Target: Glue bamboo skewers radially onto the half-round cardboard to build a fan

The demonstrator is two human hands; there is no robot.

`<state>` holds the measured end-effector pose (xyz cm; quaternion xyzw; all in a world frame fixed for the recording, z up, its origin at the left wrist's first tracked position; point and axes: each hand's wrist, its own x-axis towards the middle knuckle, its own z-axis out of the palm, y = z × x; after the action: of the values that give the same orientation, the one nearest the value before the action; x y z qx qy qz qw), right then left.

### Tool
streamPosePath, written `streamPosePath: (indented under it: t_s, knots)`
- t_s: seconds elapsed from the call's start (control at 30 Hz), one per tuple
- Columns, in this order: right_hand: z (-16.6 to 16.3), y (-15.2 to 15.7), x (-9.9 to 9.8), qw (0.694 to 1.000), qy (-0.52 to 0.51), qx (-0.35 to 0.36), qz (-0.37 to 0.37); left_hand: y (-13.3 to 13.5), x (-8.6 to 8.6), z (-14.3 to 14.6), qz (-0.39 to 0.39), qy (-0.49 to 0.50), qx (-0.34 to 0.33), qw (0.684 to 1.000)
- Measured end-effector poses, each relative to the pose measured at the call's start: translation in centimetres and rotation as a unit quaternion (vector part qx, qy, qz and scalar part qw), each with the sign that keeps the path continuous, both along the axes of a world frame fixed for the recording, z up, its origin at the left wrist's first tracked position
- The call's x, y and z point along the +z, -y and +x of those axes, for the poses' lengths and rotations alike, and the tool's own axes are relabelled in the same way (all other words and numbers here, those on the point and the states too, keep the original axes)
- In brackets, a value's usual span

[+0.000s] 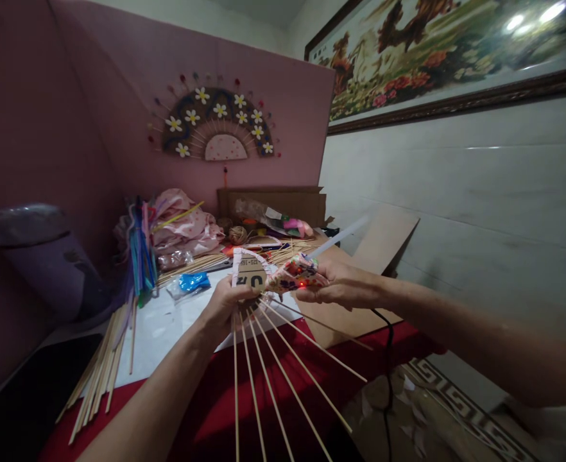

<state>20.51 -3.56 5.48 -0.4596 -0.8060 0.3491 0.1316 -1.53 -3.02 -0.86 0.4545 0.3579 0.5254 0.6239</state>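
My left hand (230,303) pinches a half-round piece of cardboard (251,277) edged with pale fabric. Several thin wooden sticks (272,375) fan out from its underside toward me. My right hand (338,283) is wrapped around a glue gun (295,274) with a floral-patterned body and a small red light. A whitish glue stick (338,237) juts from its back end, up and to the right. The gun's nose is at the right edge of the cardboard; whether it touches cannot be made out. A black cord (387,372) hangs below my right wrist.
Loose sticks (102,369) lie at the left over white paper (153,343) and red cloth (138,410). Pink fabric (187,224), coloured pipe cleaners (141,250), a blue packet (194,281) and twine (237,235) stand behind. A finished-looking flowered fan (220,119) hangs on the pink panel.
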Motion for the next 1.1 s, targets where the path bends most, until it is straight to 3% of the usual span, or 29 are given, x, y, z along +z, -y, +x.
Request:
streamPosePath:
  t_s: [0.5, 1.1]
  knots:
    - [-0.8, -0.1, 0.6, 0.999, 0.044, -0.006, 0.032, 0.1, 0.1, 0.1, -0.002, 0.011, 0.000, 1.000]
    - [-0.8, -0.3, 0.9, 0.993, 0.013, 0.011, 0.115, 0.2, 0.3, 0.1, 0.006, 0.012, -0.007, 1.000]
